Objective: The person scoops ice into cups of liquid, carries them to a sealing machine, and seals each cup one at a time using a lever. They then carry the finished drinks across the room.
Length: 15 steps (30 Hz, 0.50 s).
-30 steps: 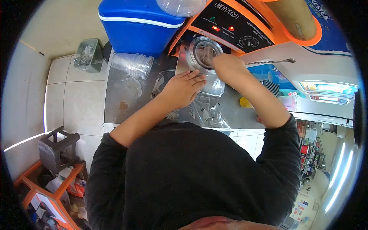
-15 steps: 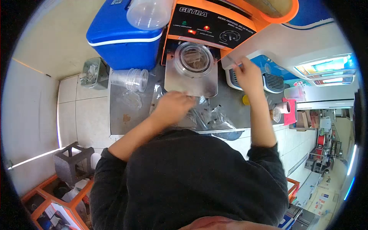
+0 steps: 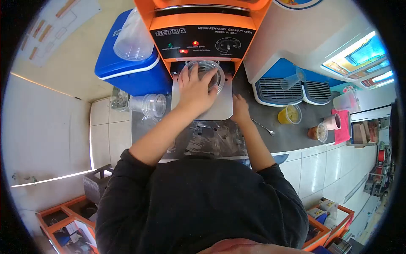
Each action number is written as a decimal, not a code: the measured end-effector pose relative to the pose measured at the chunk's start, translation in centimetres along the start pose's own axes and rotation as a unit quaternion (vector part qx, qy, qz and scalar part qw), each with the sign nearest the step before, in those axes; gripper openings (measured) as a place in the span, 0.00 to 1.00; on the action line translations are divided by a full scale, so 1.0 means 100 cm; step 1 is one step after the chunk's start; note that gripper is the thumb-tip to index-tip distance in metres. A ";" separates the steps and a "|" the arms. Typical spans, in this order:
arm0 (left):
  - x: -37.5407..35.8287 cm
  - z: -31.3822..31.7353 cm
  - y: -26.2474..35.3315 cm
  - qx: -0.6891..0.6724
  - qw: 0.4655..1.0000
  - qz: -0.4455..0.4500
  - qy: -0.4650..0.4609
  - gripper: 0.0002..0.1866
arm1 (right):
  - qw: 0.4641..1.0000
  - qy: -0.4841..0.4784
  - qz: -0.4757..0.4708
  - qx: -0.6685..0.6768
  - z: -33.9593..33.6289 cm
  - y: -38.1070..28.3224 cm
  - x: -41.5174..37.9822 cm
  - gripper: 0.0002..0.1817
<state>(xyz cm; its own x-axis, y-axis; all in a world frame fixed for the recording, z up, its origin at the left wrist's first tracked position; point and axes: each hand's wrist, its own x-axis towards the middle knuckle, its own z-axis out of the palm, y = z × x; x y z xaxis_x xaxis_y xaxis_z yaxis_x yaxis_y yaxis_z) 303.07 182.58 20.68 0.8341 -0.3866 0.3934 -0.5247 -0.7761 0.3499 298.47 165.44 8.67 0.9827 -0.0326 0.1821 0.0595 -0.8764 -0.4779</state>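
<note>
My left hand (image 3: 196, 91) rests with spread fingers over the clear plastic cup (image 3: 216, 70) seated in the orange and black sealing machine (image 3: 203, 36). Below the cup lies the metal plate (image 3: 222, 108) of the machine. At the right edge of that plate is my right hand (image 3: 240, 106), its fingers bent; what they hold, if anything, is hidden. A metal spoon (image 3: 264, 127) lies on the dark counter beside that hand. Clear plastic film (image 3: 207, 137) is spread on the counter in front of the machine.
Stacked clear cups (image 3: 149, 105) lie left, by a blue cooler box (image 3: 131, 70) with more cups on it. At right are a dispenser's drip trays (image 3: 279, 89), a cup of yellow contents (image 3: 289, 114), a brown-filled cup (image 3: 318, 132), a pink cup (image 3: 332, 122) and a pink cloth (image 3: 341, 127).
The view has shifted. My left hand has moved up from the plate's front edge onto the cup. My right hand has come down from the dispenser to the plate's side, and the spoon lies on the counter.
</note>
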 end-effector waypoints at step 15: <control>0.026 0.022 0.068 -0.030 0.979 0.109 -0.171 0.15 | 0.763 -0.229 -0.021 0.604 0.023 -0.020 0.043 0.24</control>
<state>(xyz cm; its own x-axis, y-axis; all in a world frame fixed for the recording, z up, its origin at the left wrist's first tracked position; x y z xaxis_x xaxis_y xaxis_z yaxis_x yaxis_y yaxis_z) 301.99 175.24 22.23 0.7036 -0.6920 0.1612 -0.6976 -0.6296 0.3420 303.01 168.13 8.45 0.9171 0.3974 0.0323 -0.0610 0.2199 -0.9736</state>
